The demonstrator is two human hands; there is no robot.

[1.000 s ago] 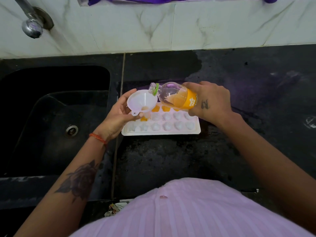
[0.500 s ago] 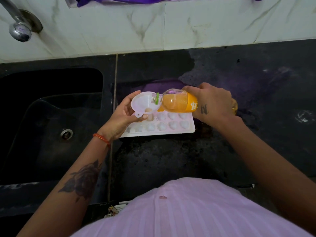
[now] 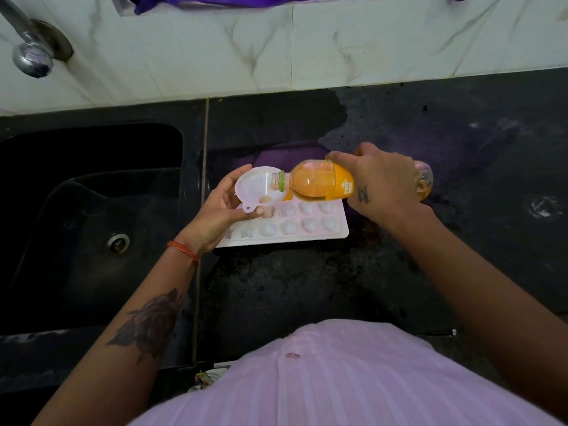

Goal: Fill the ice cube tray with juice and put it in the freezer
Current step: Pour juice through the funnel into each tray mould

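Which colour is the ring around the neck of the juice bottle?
Green ring on the juice bottle, head view.

tray (image 3: pixel 307 235): back row and left end pretty much covered by the funnel (image 3: pixel 256 187), bottle (image 3: pixel 319 182) and left hand (image 3: pixel 215 213)
bottle label: way too tiny to read
purple cloth (image 3: pixel 215 0): chopped off by the top edge

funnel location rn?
Head view, centre-left: the white funnel is in the left hand, above the ice cube tray's left end, bottle mouth at its rim.
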